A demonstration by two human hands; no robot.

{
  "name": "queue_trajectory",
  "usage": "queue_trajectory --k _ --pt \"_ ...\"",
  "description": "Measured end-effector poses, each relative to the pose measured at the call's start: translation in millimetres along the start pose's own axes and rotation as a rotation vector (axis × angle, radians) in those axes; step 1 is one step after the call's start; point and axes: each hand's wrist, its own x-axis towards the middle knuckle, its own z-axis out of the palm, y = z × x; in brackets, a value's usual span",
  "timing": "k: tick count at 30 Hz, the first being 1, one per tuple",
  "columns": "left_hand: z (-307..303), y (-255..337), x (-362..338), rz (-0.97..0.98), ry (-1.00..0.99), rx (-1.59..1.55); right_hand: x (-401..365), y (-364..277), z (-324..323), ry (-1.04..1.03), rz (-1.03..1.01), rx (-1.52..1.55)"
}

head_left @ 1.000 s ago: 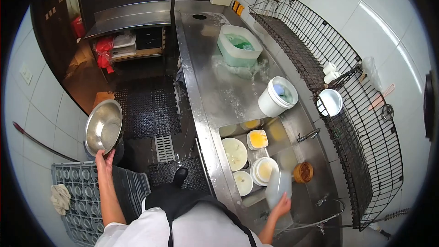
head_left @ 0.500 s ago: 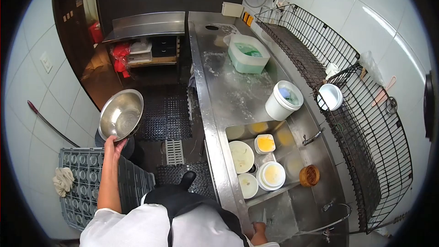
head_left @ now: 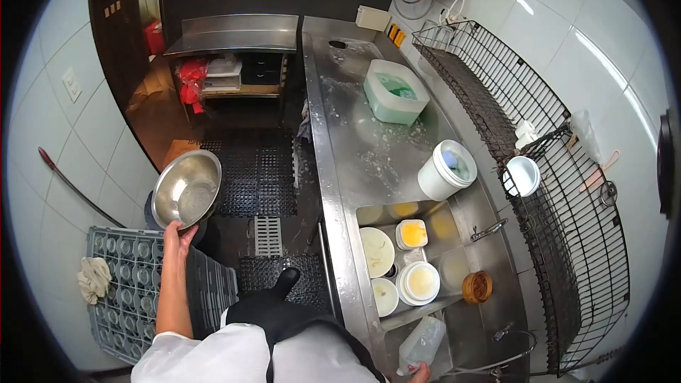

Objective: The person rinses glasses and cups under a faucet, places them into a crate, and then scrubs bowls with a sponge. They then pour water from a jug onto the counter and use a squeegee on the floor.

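On the left, my left hand (head_left: pixel 179 234) grips the lower rim of a metal bowl (head_left: pixel 186 190), its shiny inside facing me over the floor. At the bottom right, my right hand (head_left: pixel 420 372) is only partly in frame, closed on the end of a translucent, whitish plastic container (head_left: pixel 423 344) above the near sink basin (head_left: pixel 464 340). In the other basin sit a round pale bowl (head_left: pixel 377 252), a smaller one (head_left: pixel 384 297), a white tub (head_left: pixel 419 283) and a square container with yellow contents (head_left: pixel 412 234).
Along the steel counter (head_left: pixel 347 135) are a tub of green liquid (head_left: pixel 396 92) and a white bucket (head_left: pixel 447 170). A wire rack (head_left: pixel 567 255) lines the right wall. Glass racks (head_left: pixel 128 291) with a cloth (head_left: pixel 93 280) stand at left; a brown round container (head_left: pixel 477 287) sits beside the sink.
The translucent container has come into view with my right hand, over the near basin. The metal bowl stays in my left hand, slightly lower in view. The camera view has shifted a little.
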Motion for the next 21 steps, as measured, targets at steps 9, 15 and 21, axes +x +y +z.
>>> queue_trajectory --k 9,15,21 --pt "-10 -18 25 -0.02 0.013 -0.137 -21 -157 162 -0.193 -0.155 0.026" --pt "-9 -19 18 -0.021 0.006 -0.138 60 -269 354 -0.582 0.047 0.218" --pt "-11 -16 -11 0.0 0.03 -0.157 65 -456 452 -0.583 -0.134 0.459"
